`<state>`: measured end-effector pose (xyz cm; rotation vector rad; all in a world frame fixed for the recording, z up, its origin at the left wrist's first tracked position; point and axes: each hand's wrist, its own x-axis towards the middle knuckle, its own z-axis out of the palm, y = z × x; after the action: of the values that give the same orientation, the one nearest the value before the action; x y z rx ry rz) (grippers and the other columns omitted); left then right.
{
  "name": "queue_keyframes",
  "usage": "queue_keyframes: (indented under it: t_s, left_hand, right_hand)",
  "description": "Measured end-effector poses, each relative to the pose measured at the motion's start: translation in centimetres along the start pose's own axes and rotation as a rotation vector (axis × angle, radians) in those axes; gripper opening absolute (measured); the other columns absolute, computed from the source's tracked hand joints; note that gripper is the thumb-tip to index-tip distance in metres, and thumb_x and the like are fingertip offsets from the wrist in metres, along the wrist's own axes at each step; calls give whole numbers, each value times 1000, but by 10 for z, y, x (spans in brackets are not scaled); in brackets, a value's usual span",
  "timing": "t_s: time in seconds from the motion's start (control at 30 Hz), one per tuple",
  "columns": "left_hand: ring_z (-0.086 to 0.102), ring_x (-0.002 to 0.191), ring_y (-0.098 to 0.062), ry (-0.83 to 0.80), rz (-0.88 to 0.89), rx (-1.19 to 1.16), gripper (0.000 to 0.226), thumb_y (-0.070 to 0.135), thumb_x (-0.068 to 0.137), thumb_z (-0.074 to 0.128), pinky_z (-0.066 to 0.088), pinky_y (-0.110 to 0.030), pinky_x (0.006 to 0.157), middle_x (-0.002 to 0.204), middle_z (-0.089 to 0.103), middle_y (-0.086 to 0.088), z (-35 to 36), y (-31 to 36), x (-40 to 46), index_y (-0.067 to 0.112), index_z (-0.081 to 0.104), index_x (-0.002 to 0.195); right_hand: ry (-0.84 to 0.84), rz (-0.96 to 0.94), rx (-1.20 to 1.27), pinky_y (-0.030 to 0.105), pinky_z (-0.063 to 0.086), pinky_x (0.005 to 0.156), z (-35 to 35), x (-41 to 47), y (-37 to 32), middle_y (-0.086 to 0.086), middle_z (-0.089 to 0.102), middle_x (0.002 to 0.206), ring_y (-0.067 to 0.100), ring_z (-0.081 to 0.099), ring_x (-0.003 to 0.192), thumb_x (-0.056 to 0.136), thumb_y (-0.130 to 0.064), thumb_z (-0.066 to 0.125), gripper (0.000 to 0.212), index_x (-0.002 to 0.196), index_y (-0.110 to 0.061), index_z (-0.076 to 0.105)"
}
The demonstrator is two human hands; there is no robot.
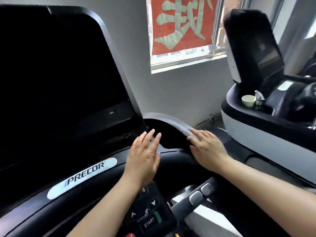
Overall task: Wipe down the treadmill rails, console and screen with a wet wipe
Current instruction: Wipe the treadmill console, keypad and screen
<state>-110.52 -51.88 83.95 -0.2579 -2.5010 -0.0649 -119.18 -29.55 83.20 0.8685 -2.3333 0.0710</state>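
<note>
Nearest, below the left hand (145, 156), lay the keypad (149, 211) with its START key. The left grip was wide, fingers straight, over the console (80, 178) edge beside the dark screen (56, 74). The right hand (207, 149), also wide and flat, rested on the curved rail (172, 121) beyond. No wet wipe was visible; whether one lay under a palm could not be told. Risk: a forearm dragging across the keypad might press START. Farther off, a cup (248, 100) stood on the neighbouring machine (256, 127).

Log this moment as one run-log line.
left hand: open, flat on black treadmill console | right hand: open, on dusty grey curved console rim | wet wipe: not visible
</note>
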Motion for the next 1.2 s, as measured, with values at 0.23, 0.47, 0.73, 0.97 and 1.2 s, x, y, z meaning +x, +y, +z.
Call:
queue_keyframes:
  t_s: [0.23, 0.47, 0.73, 0.97, 1.2]
  left_hand:
    - [47, 122, -32, -106, 158, -198, 55, 32, 84, 40, 43, -47, 100, 134, 51, -18, -22, 124, -64, 7, 49, 132]
    - [51, 120, -31, -213, 284, -283, 54, 34, 84, 39, 45, -44, 99, 133, 53, -16, -43, 233, -111, 9, 53, 129]
    - [49, 119, -31, -230, 280, -311, 49, 35, 84, 54, 49, -44, 94, 129, 56, -18, -63, 354, -142, 9, 56, 126]
    - [48, 126, -33, -388, 178, -245, 70, 57, 85, 23, 41, -44, 103, 138, 47, -18, -82, 499, -184, 15, 52, 133]
    - [-5, 145, -27, -593, 48, -10, 80, 72, 84, 3, 3, -37, 118, 157, -7, -13, -82, 591, -209, 27, 1, 150]
  right_hand:
    - [-131, 166, -71, 38, 48, 89, -83, -149, -2, 15, 65, 117, 30, 65, 96, 80, -27, 44, 35, 96, -9, 69]
    - [-246, 271, -109, 40, 52, 87, -156, -262, 5, 14, 64, 119, 29, 64, 99, 82, -30, 39, 40, 101, -9, 68]
    - [-218, 211, -114, 37, 54, 82, -218, -343, 40, 14, 64, 117, 29, 65, 97, 75, -24, 63, 29, 98, -9, 67]
    - [-222, 88, -102, 35, 52, 86, -286, -451, 94, 12, 63, 120, 26, 63, 102, 82, -29, 39, 39, 101, -11, 67]
    - [-247, 24, -41, 36, 54, 83, -320, -546, 139, 12, 65, 118, 27, 65, 98, 82, -31, 37, 43, 105, -11, 68]
